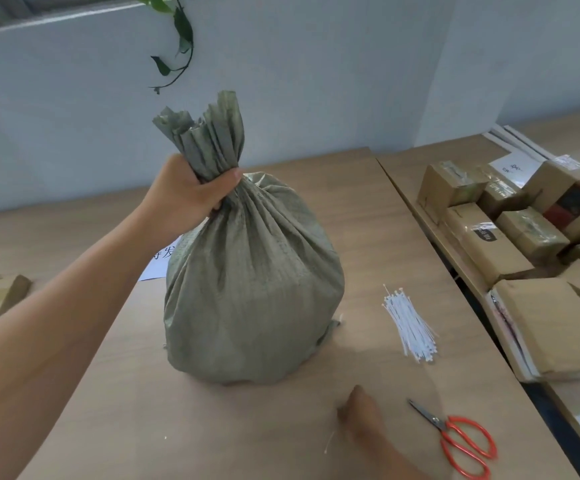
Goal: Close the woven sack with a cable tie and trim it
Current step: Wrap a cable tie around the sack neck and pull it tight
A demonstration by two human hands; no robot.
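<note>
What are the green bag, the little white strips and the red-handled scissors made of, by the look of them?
The sack looks like woven plastic cloth: a fine grid weave, dull green, creasing stiffly where the left hand bunches its neck. The cable ties seem to be white plastic, probably nylon: thin, smooth, slightly glossy strips. The scissors have grey metal blades and glossy red handles, likely plastic or a plastic coating.

One sack (pixel 253 271), one scissors (pixel 454 438), two hands.

Table (pixel 316 445): sack (pixel 253 289); cable ties (pixel 409 327); scissors (pixel 461 441)
</note>
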